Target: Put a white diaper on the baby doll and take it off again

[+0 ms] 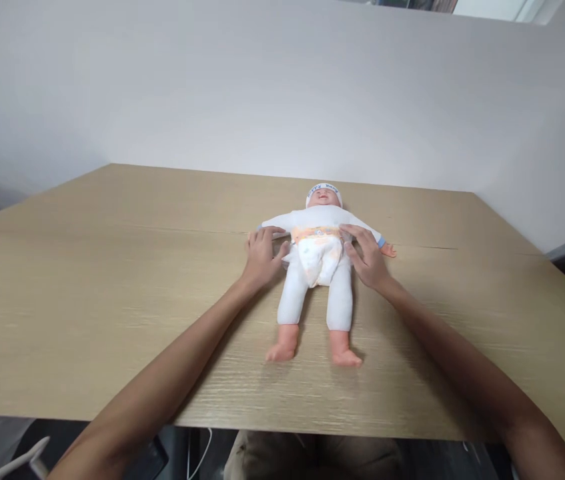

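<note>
A baby doll (327, 216) in a white suit and a lettered white cap lies on its back, feet towards me. Around its hips is a white diaper (318, 257) with an orange waistband, its front panel up over the belly. At the diaper's left side, my left hand (263, 257) has its thumb and fingers around a pale side flap. My right hand (368, 259) is at the opposite side, fingertips on the waistband's edge and thumb lower by the hip. The flap ends are partly hidden by my fingers.
The doll lies on a wide wood-grain table (112, 287) with a seam running across it. A pale wall (282, 93) rises behind the far edge. My legs (312, 457) are under the near edge, with a white cable (205, 450) hanging to their left.
</note>
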Demonstrator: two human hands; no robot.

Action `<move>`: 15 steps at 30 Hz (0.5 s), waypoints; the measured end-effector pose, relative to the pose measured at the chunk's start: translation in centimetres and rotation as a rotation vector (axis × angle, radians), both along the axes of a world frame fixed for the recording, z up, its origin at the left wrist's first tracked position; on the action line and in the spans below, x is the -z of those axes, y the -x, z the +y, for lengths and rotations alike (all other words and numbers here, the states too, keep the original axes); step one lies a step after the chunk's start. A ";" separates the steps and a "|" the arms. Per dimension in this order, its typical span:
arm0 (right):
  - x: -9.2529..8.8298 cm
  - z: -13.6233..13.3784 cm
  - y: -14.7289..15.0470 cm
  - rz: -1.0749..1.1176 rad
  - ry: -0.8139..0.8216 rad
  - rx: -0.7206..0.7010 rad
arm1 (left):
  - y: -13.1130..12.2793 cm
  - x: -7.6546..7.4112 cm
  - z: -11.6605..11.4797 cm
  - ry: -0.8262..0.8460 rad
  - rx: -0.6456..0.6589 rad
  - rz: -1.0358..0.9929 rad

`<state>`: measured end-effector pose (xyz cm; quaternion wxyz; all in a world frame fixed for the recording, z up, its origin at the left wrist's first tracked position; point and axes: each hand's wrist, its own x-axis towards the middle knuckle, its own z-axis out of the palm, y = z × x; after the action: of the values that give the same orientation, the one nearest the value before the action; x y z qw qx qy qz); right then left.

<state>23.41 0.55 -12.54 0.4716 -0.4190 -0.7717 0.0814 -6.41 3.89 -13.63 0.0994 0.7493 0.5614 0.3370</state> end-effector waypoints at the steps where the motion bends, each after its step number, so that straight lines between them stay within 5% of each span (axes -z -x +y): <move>1: -0.8 0.3 0.8 -0.005 0.004 -0.002 | 0.4 0.7 0.3 0.006 -0.014 0.022; 9: -6.4 6.4 7.5 -0.407 0.255 -0.173 | 0.8 1.0 0.0 0.051 -0.115 0.148; 15: -7.0 10.7 9.0 -0.461 0.408 -0.237 | 1.2 0.4 -0.5 0.177 -0.134 0.242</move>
<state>14.46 11.21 -5.56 0.1784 -0.4195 -0.8692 0.1915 -7.56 3.37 -14.04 0.0742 0.7336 0.6455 0.1992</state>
